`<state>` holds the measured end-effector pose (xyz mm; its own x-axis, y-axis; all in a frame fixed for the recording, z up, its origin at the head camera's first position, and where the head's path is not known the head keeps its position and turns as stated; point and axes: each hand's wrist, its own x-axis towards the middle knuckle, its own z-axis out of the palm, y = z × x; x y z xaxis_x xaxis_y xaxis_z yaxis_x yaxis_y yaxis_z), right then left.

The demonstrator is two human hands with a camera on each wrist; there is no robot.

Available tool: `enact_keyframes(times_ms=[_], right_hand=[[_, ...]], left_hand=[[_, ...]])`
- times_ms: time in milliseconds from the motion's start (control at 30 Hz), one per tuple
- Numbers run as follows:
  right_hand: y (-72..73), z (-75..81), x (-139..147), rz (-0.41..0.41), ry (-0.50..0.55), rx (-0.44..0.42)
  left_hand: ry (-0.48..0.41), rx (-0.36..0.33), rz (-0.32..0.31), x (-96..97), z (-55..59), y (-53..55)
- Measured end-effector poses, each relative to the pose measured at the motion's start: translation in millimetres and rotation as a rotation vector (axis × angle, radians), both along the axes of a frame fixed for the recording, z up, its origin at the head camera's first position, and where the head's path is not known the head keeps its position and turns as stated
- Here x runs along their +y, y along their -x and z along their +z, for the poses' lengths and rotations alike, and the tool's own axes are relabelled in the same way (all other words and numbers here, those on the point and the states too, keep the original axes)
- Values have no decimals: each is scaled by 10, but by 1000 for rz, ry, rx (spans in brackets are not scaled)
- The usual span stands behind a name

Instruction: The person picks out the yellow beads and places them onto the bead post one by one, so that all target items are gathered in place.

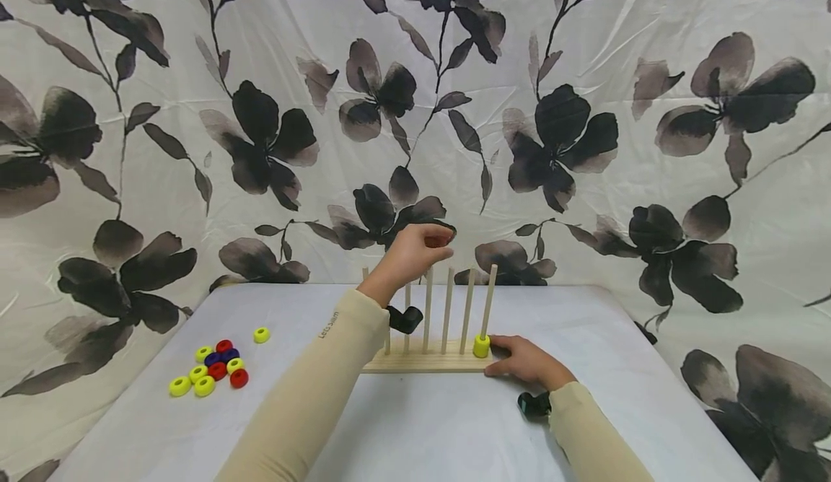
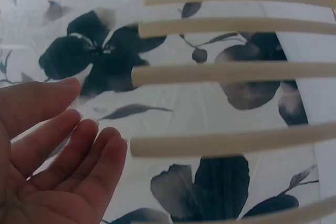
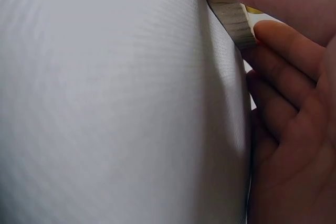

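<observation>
A wooden peg rack (image 1: 428,363) with several upright pegs stands on the table, and yellow rings (image 1: 481,346) sit low on its rightmost peg. My left hand (image 1: 412,255) is raised over the pegs. In the left wrist view, its fingers (image 2: 107,177) curve loosely beside the peg tops, thumb apart from them, and no ring shows between them. At the rack's right end, my right hand (image 1: 526,361) holds the base, thumb in front and fingers behind. The right wrist view shows the base's end (image 3: 236,22) between thumb and index finger.
A cluster of loose rings lies on the left of the table, among them a red ring (image 1: 239,378), a yellow ring (image 1: 179,386) and a dark blue ring (image 1: 213,359). Another yellow ring (image 1: 261,335) lies apart. Behind the table hangs a floral cloth (image 1: 480,179).
</observation>
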<state>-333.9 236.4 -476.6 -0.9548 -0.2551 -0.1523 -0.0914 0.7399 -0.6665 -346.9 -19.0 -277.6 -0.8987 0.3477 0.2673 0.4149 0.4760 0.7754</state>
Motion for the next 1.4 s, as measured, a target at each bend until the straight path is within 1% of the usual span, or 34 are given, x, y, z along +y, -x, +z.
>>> enact_keyframes(times_ms=[133, 300, 400, 600, 967, 1167, 1400], right_hand=[[-12, -3, 6, 2, -1, 5], [-13, -12, 4, 4, -4, 14], [-14, -3, -6, 5, -12, 22], [-19, -15, -15, 3, -12, 19], [1, -25, 1, -13, -16, 5], [-12, -27, -2, -17, -20, -4], [-31, 15, -14, -12, -18, 1]], left_hand=[[-4, 14, 32, -119, 6, -1], [2, 78, 81, -257, -8, -6], [-3, 99, 107, -339, -20, -13], [-22, 83, 158, -515, -73, -13], [-35, 56, 196, -845, -170, 1], [-24, 56, 224, -1004, -224, -21], [-3, 60, 260, -1194, -284, -41]])
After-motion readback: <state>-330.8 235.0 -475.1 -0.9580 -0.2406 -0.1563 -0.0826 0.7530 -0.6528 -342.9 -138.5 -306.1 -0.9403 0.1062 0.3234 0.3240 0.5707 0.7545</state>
